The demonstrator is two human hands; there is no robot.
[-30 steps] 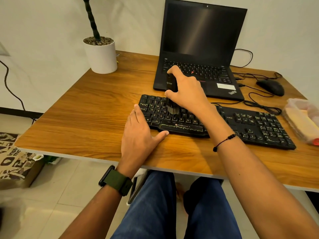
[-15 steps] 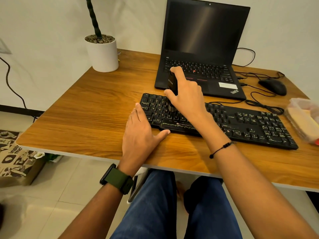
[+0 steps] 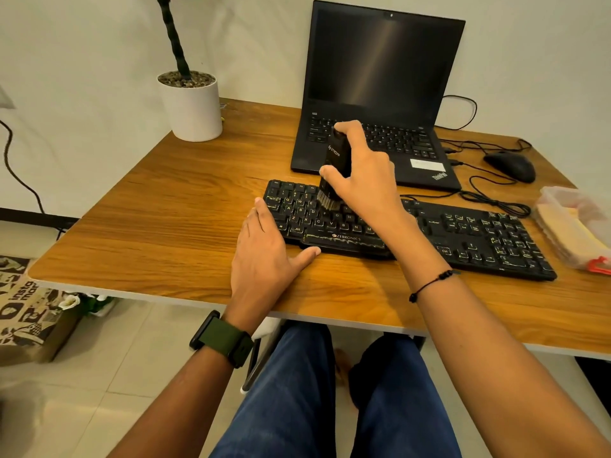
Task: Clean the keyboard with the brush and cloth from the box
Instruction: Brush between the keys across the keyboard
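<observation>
the right hand (image 3: 362, 173) has a closed grip on the brush (image 3: 334, 166), bristles on the keyboard (image 3: 463, 236) upper-left keys; the left hand (image 3: 264, 256) lies flat on the table (image 3: 165, 209), steadying its left end.

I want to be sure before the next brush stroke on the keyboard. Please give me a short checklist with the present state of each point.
1. Right hand grips the brush: ok.
2. Bristles touch the keyboard keys: ok.
3. Left hand lies flat at the keyboard's left end, steadying it: ok.
4. Keys to the right already brushed: cannot tell.
5. Cloth ready in the box: cannot tell.
</observation>
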